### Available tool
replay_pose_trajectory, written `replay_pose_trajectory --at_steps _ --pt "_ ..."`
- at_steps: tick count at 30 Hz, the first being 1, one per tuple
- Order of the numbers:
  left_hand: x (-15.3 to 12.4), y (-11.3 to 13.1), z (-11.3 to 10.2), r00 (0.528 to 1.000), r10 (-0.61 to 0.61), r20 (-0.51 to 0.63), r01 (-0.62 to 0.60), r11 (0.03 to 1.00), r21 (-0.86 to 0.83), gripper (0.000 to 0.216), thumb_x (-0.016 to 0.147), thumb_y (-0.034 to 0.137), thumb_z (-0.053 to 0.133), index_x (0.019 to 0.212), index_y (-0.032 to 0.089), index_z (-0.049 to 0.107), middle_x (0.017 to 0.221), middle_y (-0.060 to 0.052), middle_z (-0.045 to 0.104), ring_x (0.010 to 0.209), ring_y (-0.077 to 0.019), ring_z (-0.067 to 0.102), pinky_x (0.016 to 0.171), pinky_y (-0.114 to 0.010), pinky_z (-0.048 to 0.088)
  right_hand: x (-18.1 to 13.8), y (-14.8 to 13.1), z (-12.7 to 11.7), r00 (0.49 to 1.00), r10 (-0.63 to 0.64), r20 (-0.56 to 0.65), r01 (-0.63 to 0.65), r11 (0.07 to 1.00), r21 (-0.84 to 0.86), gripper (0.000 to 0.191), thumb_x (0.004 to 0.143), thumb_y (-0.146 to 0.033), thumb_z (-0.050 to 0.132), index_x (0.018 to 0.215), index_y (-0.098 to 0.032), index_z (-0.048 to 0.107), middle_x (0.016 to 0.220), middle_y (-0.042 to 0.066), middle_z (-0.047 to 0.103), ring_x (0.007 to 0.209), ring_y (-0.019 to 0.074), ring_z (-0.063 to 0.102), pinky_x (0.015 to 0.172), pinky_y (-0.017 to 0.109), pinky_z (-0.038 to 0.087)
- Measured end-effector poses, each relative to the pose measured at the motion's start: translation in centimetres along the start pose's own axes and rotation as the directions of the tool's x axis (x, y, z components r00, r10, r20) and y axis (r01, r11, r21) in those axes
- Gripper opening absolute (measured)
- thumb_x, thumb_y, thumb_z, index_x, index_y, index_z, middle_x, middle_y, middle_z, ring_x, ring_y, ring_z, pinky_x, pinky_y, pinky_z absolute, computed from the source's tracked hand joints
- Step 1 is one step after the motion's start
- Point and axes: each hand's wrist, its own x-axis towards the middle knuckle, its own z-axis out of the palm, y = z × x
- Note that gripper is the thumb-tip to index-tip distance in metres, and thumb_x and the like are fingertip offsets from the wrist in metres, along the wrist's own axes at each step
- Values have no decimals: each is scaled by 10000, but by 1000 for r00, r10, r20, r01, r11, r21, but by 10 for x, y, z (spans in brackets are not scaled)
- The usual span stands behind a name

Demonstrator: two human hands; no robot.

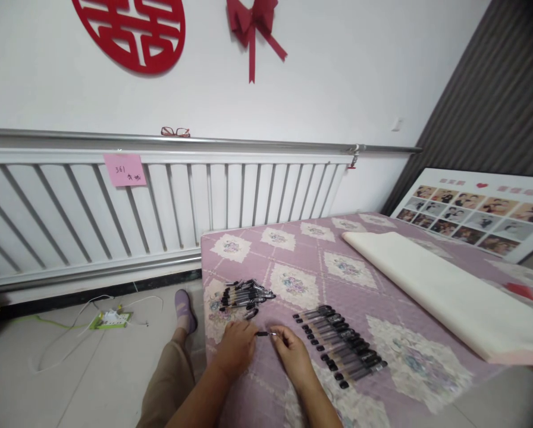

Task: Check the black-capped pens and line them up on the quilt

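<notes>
Over the front of the purple bedspread (266, 392), my left hand (240, 348) is closed on one end of a black pen part (263, 334). My right hand (289, 351) pinches at its other end, where a small shiny tip shows. Whether this is a whole pen or only a piece of one, I cannot tell. Just beyond my left hand lies a loose pile of black pen parts (246, 295), some with clear or silvery sections. To the right of my right hand, several clear-barrelled pens with black ends (340, 343) lie side by side in a slanting row.
A long cream-coloured padded piece (440, 291) lies across the bed's right side, before a photo board (476, 211). A white radiator (248, 196) lines the wall behind. On the floor at left sit a power strip (112, 319) and loose cables. My foot (185, 309) is beside the bed.
</notes>
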Motion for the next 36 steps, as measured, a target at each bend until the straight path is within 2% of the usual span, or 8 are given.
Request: replay_pose_trajectory --at_steps 8,13,16,21,26,31,36 --pt "-1 -3 4 997 49 -52 -53 996 -74 198 868 202 440 1008 237 575 1005 -36 584 995 -202 501 906 -339 356 0 0 2 996 -74 47 76 996 -50 193 769 -316 540 860 -220 682 836 34 684 810 194 629 759 293 484" --pt "0 -6 5 995 74 -60 -80 991 -105 271 842 239 505 1106 270 560 1037 -33 580 1005 -211 499 904 -353 358 -1 -2 1 993 -87 83 91 994 -54 187 783 -299 528 855 -217 680 832 36 674 802 189 620 759 292 478" --pt "1 -8 6 995 85 -48 -90 991 -103 219 854 240 505 1051 277 594 999 -22 592 980 -202 512 886 -342 361 -1 -2 1 991 -89 102 95 994 -54 175 772 -290 538 840 -215 680 816 33 672 775 183 615 729 281 477" --pt "2 -8 6 995 90 -49 -94 991 -93 156 874 232 482 949 253 617 944 -18 596 940 -188 524 855 -323 366 -3 3 3 996 -52 71 55 997 -51 194 746 -301 559 872 -205 671 717 11 642 680 170 586 652 262 463" --pt "1 -7 7 996 77 -54 -82 991 -105 152 867 225 480 949 245 606 959 -21 587 952 -187 514 869 -323 361 -3 2 4 997 -14 81 16 999 -29 185 740 -324 569 835 -193 659 644 -12 589 624 154 544 607 246 436" --pt "0 -8 7 996 74 -60 -80 990 -116 219 859 219 480 1053 268 571 996 -18 581 972 -194 504 880 -330 359 -3 1 3 996 -6 93 9 999 -33 175 748 -330 559 813 -198 653 644 -16 581 627 152 532 606 241 424" --pt "1 -8 5 995 90 -40 -94 988 -119 188 850 203 484 988 265 595 966 -15 585 956 -188 511 877 -325 359 -4 1 3 995 -30 96 37 997 -70 156 754 -314 553 801 -204 653 650 -14 588 626 152 533 607 241 422"
